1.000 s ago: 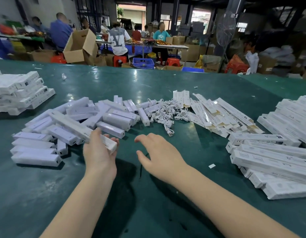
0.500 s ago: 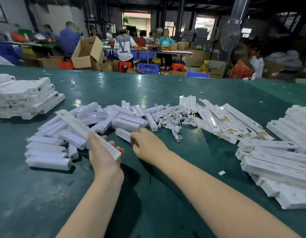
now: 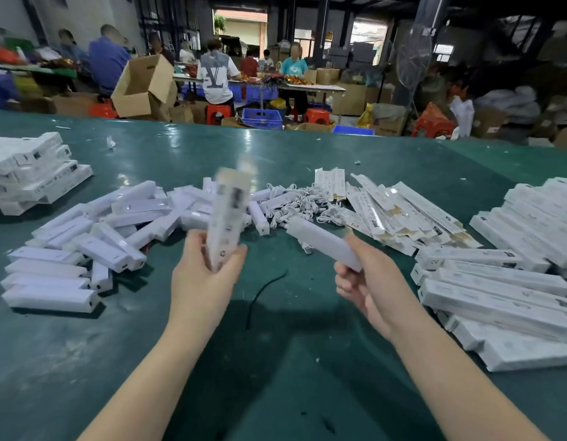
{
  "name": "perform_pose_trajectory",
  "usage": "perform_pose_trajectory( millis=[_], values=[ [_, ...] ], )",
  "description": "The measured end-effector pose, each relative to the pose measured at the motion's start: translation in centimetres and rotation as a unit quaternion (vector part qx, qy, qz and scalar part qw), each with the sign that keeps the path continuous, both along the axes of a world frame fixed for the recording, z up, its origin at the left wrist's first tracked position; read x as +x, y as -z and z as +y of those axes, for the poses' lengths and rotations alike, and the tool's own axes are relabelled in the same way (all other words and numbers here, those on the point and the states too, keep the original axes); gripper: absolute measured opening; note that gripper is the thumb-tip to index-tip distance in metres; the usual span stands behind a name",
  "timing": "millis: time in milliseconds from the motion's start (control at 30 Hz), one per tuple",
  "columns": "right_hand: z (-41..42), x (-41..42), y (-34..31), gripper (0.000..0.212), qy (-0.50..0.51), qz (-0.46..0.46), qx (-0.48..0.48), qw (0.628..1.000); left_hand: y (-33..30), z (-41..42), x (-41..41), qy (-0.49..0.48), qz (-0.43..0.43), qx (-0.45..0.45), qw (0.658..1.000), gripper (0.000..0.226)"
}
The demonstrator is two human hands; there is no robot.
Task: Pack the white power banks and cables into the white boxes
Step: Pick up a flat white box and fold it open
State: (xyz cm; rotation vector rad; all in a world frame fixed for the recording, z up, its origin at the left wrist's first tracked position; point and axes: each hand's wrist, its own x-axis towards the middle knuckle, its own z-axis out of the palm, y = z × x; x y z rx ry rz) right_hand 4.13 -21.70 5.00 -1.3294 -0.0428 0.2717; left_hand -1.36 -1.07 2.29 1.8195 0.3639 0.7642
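Observation:
My left hand grips the lower end of a long white box, held nearly upright above the green table and blurred by motion. My right hand grips one end of a white power bank, which points up and to the left. A heap of loose white power banks lies left of centre. A tangle of white cables lies behind my hands. Flat, unfolded white boxes are fanned out to the right of the cables.
Filled white boxes are piled at the right and stacked at the far left. A dark cord lies on the green table between my hands. Beyond the table's far edge, people work among cardboard cartons.
My left hand has lifted the white box off the heap and swung it upright. My right hand has picked a power bank out of the heap and drawn it back to the right.

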Motion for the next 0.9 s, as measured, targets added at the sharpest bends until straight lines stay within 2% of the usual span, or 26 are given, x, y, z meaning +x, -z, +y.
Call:
perform_pose_trajectory(
  millis=[67, 100, 200, 300, 467, 567, 667, 767, 900],
  values=[
    [-0.3, -0.2, 0.0, 0.03, 0.005, 0.073, 0.099, 0.992, 0.5, 0.1, -0.2, -0.01, 0.049, 0.158, 0.986, 0.02],
    [-0.5, -0.3, -0.1, 0.031, 0.001, 0.094, 0.148, 0.984, 0.6, 0.1, -0.2, -0.014, 0.06, 0.206, 0.977, 0.022],
    [-1.2, -0.2, -0.4, 0.039, -0.027, 0.109, 0.271, 0.956, 0.5, 0.0, 0.0, -0.013, 0.079, 0.266, 0.961, 0.026],
    [-1.5, -0.2, -0.5, 0.034, -0.034, 0.064, 0.291, 0.954, 0.6, 0.0, -0.1, 0.008, 0.097, 0.297, 0.95, 0.032],
    [-1.6, -0.2, 0.2, 0.025, 0.026, -0.11, 0.218, 0.969, 0.9, 0.0, 0.1, 0.031, 0.095, 0.369, 0.924, 0.03],
    [-1.8, -0.5, 0.2, 0.046, 0.052, -0.226, 0.1, 0.968, 0.9, -0.2, 0.2, 0.05, 0.086, 0.379, 0.92, 0.03],
    [-1.9, -0.7, 0.1, 0.053, 0.065, -0.313, 0.02, 0.947, 1.0, -0.3, 0.1, 0.072, 0.077, 0.373, 0.922, 0.031],
    [-1.9, -1.0, 0.1, 0.056, 0.05, -0.349, -0.023, 0.936, 0.8, -0.6, -0.1, 0.087, 0.062, 0.348, 0.931, 0.032],
    [-1.9, -1.5, 0.1, 0.06, 0.037, -0.352, -0.089, 0.931, 0.7, -0.6, -0.1, 0.08, 0.042, 0.336, 0.937, 0.033]
  ],
)
